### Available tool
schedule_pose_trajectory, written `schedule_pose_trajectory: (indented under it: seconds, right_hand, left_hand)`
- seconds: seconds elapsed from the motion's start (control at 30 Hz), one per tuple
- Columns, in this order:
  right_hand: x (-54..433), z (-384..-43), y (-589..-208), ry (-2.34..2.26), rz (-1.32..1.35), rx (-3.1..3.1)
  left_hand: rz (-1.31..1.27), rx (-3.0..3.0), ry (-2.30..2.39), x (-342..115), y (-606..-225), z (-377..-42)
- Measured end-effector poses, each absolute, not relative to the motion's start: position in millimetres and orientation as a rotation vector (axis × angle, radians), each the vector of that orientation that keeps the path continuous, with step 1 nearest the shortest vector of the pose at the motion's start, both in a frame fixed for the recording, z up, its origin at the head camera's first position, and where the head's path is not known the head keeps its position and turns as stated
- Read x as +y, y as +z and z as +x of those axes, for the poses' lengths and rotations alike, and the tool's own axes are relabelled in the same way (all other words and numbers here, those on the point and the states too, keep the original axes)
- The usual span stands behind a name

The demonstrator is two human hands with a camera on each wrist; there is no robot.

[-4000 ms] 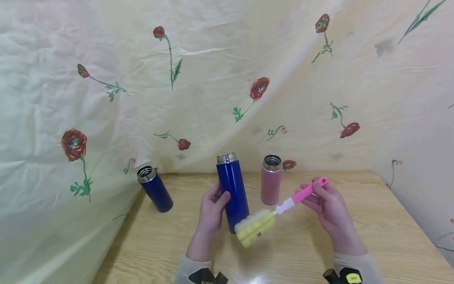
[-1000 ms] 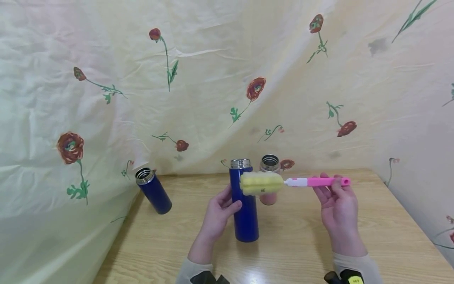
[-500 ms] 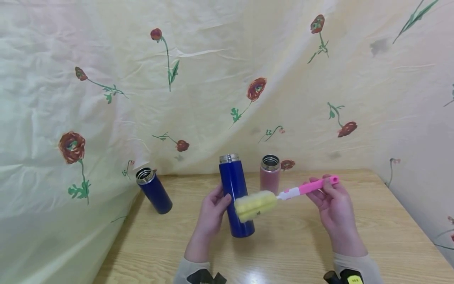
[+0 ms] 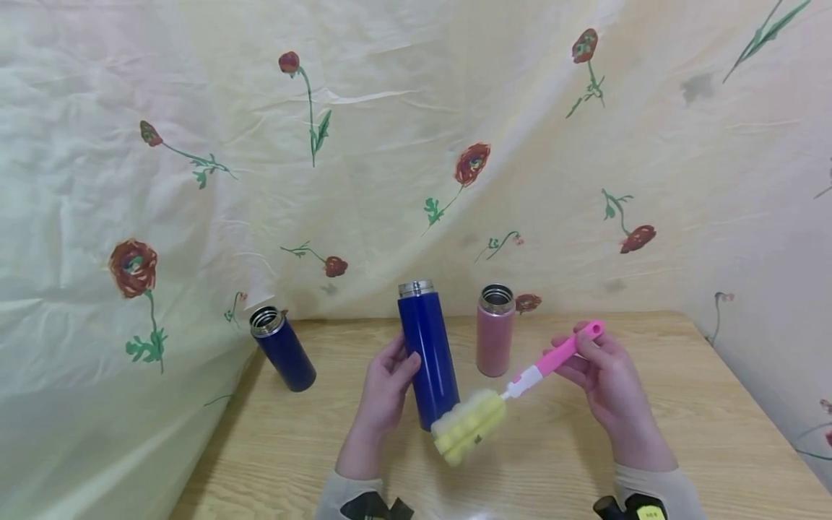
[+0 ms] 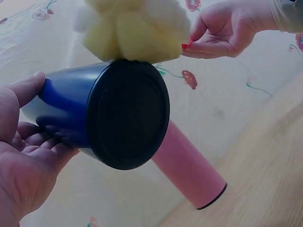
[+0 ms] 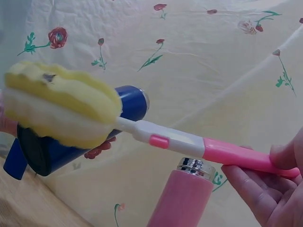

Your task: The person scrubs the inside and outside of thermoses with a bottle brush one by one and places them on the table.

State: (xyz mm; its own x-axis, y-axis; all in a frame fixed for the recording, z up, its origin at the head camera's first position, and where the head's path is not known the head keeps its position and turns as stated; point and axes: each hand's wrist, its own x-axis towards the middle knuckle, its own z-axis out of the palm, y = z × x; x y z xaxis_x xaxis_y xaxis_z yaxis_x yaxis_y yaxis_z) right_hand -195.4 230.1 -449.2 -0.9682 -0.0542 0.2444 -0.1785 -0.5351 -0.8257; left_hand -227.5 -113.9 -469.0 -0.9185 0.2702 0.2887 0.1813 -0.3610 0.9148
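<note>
My left hand (image 4: 388,383) grips a tall blue thermos bottle (image 4: 429,354) round its side, tilted a little, its steel neck at the top. In the left wrist view the bottle's black base (image 5: 130,116) faces the camera. My right hand (image 4: 607,375) holds a bottle brush by its pink handle (image 4: 564,355). The yellow and white sponge head (image 4: 469,426) points down and left, against or just in front of the blue bottle's lower end. A short pink bottle (image 4: 495,332), uncapped, stands behind, between the hands.
Farther left, a small dark blue bottle (image 4: 284,349) stands uncapped on the wooden table (image 4: 279,455). Behind the table hangs a pale cloth (image 4: 390,180) printed with red flowers. Both wrists wear straps with black devices.
The brush head swings from level at the bottle's upper part down along its side to the lower end. The blue bottle shifts left and tilts. The other bottles stay put.
</note>
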Motion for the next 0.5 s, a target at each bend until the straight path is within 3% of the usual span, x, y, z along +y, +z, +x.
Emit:
schedule_pose_trajectory:
  seconds: [0.23,0.5]
  right_hand:
    - [230.6,-194.6,-449.1,2.704,0.342,-1.373]
    - [234.7,-192.3,-442.7,2.864,0.189,-0.725]
  left_hand:
    - [0.677,1.695,2.45,-112.8,-470.6,-228.0]
    - [0.78,1.642,2.38,-108.7,-475.2,-226.1]
